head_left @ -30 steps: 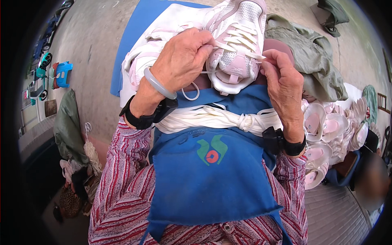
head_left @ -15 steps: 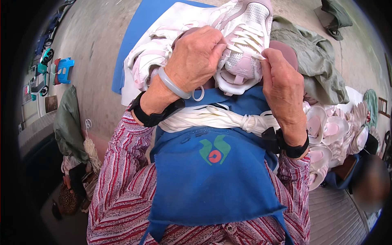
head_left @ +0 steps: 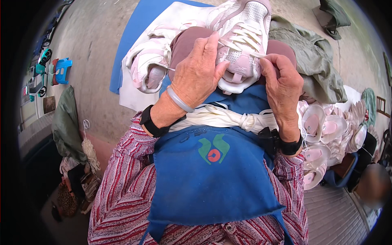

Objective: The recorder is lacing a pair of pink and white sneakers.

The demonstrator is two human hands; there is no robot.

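Observation:
A white and pale pink sneaker (head_left: pixel 245 45) lies across my knees, its heel toward me. White laces (head_left: pixel 247 34) zigzag over its tongue. My left hand (head_left: pixel 198 71) is beside its left edge, thumb apart from straightened fingers. The left lace runs under these fingers, and a thin white end shows past the hand's far side; the curled fingers around it are partly hidden. My right hand (head_left: pixel 281 75) pinches the other lace between thumb and forefinger at the right edge. A second similar sneaker (head_left: pixel 149 67) rests to the left.
A bundle of white laces (head_left: pixel 228 118) lies over my blue apron (head_left: pixel 212 183). Stacked pink and white shoes (head_left: pixel 322 130) stand at right, near a grey-green cloth (head_left: pixel 306 57). A blue sheet (head_left: pixel 122 61) is under the left sneaker. A blue plastic stool (head_left: pixel 63 70) stands far left.
My left hand has moved left and slightly down from the shoe's tongue, its thumb parting from the fingers. The right hand keeps its pinch on the lace.

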